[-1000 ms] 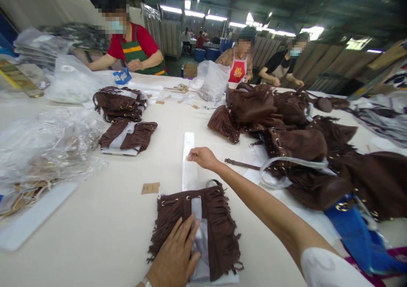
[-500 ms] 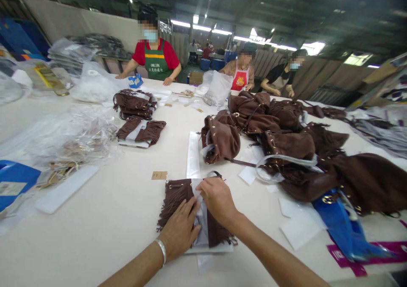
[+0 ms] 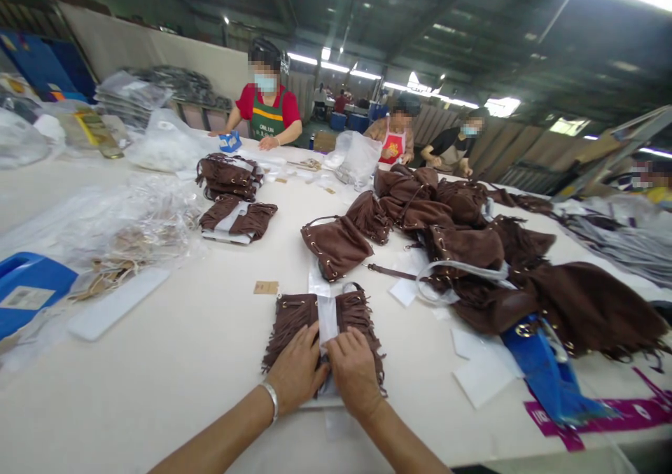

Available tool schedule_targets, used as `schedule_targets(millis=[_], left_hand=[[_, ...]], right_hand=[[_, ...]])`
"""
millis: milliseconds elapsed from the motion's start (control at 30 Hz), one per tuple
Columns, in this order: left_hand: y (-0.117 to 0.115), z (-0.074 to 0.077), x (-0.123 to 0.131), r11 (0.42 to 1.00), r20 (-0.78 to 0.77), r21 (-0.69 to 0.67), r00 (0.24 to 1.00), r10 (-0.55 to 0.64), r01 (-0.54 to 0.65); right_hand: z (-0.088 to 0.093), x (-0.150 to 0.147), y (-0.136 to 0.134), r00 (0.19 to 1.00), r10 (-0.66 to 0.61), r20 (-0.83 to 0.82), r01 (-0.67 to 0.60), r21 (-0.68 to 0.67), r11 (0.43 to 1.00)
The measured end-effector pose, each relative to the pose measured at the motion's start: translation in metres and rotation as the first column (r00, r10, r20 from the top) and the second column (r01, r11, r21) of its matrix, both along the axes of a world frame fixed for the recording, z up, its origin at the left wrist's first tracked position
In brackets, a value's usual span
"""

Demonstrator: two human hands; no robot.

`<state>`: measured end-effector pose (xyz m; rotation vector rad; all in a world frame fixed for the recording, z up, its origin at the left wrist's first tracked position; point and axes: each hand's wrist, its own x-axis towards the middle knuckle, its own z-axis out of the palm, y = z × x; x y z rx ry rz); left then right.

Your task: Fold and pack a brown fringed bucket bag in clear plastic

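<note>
A flat, folded brown fringed bag (image 3: 294,314) lies in front of me with a pale translucent strip (image 3: 328,314) down its middle. White sheet edges show beneath it. My left hand (image 3: 297,369) rests on the bag's left half, fingers spread, beside the strip. On the strip's right side, my right hand (image 3: 354,369) presses with curled fingertips at its edge; what they pinch is too small to tell. A brown tag (image 3: 266,288) lies at the bag's upper left. Just beyond the folded bag stands a brown bag with a strap (image 3: 336,246).
Brown bags (image 3: 462,246) are heaped at the right, near blue plastic (image 3: 556,376). Stacked fringed bags (image 3: 231,176) and clear plastic wraps (image 3: 141,215) lie at the left. Several people work across the table, one in a green apron (image 3: 269,120).
My right hand has moved down the strip toward me, and the strip now lies straighter. The nearest bag of the heap has tipped left toward the folded bag. The view has shifted slightly.
</note>
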<state>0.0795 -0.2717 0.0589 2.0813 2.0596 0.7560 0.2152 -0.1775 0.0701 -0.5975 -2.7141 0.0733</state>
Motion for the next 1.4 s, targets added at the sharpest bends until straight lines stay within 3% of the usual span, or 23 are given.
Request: schedule_targets(millis=[333, 1067, 1267, 1400], left_hand=[[0.001, -0.008, -0.002, 0.999, 0.090, -0.033, 0.996, 0.020, -0.017], [0.005, -0.020, -0.004, 0.997, 0.114, -0.076, 0.993, 0.036, -0.027], [0.004, -0.021, 0.001, 0.995, 0.148, -0.039, 0.984, 0.100, -0.095], [0.004, -0.024, 0.003, 0.990, 0.096, 0.070, 0.989, 0.112, -0.119]], right_hand=[[-0.015, 0.003, 0.015, 1.000, 0.023, 0.018, -0.026, 0.150, 0.988], [-0.019, -0.002, 0.008, 0.999, 0.034, 0.007, -0.035, 0.124, 0.992], [-0.019, -0.001, 0.004, 1.000, 0.015, 0.015, -0.016, 0.142, 0.990], [-0.028, 0.003, 0.001, 1.000, 0.009, -0.029, -0.003, 0.173, 0.985]])
